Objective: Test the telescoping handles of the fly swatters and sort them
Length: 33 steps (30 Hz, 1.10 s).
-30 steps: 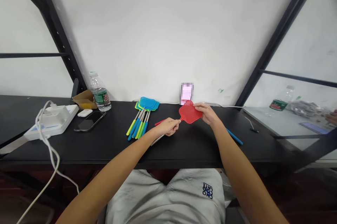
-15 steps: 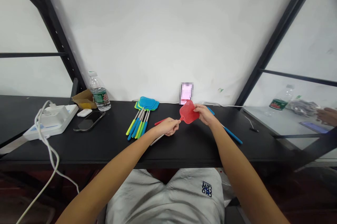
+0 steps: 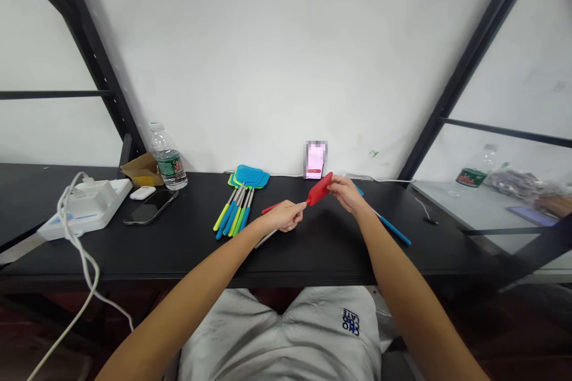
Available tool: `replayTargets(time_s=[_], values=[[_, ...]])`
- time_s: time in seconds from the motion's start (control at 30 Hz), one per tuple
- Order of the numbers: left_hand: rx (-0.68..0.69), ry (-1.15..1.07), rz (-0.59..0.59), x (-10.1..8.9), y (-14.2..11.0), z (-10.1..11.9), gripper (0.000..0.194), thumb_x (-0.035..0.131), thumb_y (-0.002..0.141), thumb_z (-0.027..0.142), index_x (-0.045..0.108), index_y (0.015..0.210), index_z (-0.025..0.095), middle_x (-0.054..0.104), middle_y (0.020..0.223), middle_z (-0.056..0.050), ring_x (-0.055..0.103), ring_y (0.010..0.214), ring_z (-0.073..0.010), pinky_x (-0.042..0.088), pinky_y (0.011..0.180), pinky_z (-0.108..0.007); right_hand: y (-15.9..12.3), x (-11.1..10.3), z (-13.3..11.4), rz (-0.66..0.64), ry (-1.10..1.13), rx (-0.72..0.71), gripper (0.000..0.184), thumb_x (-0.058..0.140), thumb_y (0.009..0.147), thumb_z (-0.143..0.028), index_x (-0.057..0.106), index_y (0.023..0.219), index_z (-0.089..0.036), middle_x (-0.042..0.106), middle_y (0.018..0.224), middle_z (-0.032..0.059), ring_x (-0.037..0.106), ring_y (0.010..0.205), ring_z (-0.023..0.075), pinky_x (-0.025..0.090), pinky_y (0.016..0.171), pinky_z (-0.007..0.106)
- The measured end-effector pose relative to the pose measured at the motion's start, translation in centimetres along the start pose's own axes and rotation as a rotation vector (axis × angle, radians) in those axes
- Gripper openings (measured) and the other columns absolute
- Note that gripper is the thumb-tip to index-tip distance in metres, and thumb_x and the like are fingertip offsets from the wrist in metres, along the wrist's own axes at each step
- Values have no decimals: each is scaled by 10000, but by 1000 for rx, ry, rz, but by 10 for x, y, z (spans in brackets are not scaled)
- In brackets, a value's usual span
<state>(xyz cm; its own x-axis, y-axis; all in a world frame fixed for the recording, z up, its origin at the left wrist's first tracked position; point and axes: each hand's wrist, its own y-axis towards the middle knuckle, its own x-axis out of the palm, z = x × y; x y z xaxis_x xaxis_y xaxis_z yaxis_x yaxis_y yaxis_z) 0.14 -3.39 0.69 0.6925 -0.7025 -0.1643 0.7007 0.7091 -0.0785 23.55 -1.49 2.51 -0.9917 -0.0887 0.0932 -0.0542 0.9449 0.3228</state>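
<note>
A red plastic fly swatter (image 3: 320, 189) is held edge-on over the black table (image 3: 313, 256), right of centre in the frame. Its long axis is slanted, with the mesh head pointing up and to the right. The neck is gripped in the closed left hand (image 3: 285, 216), and the head's far end is pinched between the fingers of the right hand (image 3: 347, 193). A bundle of blue-and-green swatters (image 3: 236, 208) is laid further left, and a blue handle (image 3: 393, 229) lies below the right hand.
</note>
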Motion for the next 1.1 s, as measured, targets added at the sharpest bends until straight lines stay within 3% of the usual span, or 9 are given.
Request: replayTargets(time_s=[0.37, 0.6, 0.93, 1.1], values=[[17, 9, -13, -2, 2, -5, 534, 453, 867, 648, 404, 577, 203, 230, 321, 79, 217, 309, -70, 167, 368, -214, 5, -2, 8, 82, -77, -146, 31, 681, 615, -223, 689, 645, -220, 696, 781, 31, 624, 884, 212, 444, 879, 357], [-18, 29, 1, -3, 2, -4, 553, 450, 851, 678, 400, 573, 203, 223, 327, 81, 212, 314, -67, 157, 377, -218, 7, 0, 13, 125, -85, -122, 21, 675, 616, -224, 678, 636, -218, 702, 933, 42, 611, 980, 231, 455, 844, 348], [-30, 52, -45, -5, -2, 0, 562, 426, 861, 678, 434, 573, 195, 247, 322, 70, 244, 314, -77, 192, 376, -220, 10, 6, 17, 255, -195, -272, 86, 594, 640, -239, 657, 583, -230, 683, 834, 29, 606, 899, 226, 455, 823, 353], [-33, 73, -31, -4, 1, -3, 555, 414, 874, 658, 442, 571, 194, 250, 315, 68, 244, 310, -79, 202, 370, -217, 5, 11, 14, 454, -414, -267, 152, 489, 640, -221, 620, 563, -230, 618, 638, 19, 576, 729, 215, 451, 719, 340]])
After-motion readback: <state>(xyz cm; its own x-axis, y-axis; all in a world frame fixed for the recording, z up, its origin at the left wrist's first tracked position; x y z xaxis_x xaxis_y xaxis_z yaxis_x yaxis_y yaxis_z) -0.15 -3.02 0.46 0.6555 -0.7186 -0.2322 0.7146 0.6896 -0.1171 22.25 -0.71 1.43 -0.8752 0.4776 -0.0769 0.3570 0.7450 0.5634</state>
